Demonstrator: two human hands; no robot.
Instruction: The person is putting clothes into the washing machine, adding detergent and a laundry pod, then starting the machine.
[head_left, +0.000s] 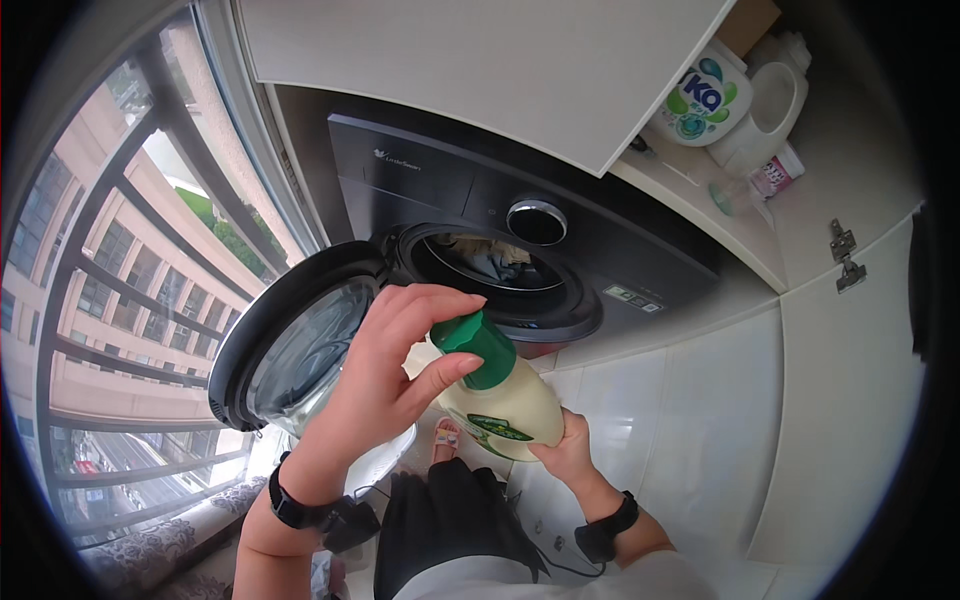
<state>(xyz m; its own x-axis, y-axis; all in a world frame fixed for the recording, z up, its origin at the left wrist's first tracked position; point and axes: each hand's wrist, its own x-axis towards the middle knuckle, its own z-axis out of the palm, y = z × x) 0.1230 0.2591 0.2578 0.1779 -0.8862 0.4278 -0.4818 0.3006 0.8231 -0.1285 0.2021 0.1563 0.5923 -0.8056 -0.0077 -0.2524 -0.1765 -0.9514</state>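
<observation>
A cream plastic bottle (521, 409) with a green cap (484, 345) is tilted in front of me, its cap end pointing up towards the washing machine. My right hand (564, 446) grips the bottle's lower side. Around the green cap curl the fingers and thumb of my left hand (401, 360). Just beyond the cap is the black front-loading washing machine (435, 172). Its round glass door (307, 352) stands open to the left, partly hidden by my left hand. Clothes (491, 259) lie inside the drum.
At the upper right, an open cabinet holds a white jug (769, 105), a printed detergent container (701, 97) and a pink-labelled tub (780, 171). The cabinet door (840, 390) hangs to the right. A barred window (150, 195) fills the left side. A white basin (382, 457) sits below the washer door.
</observation>
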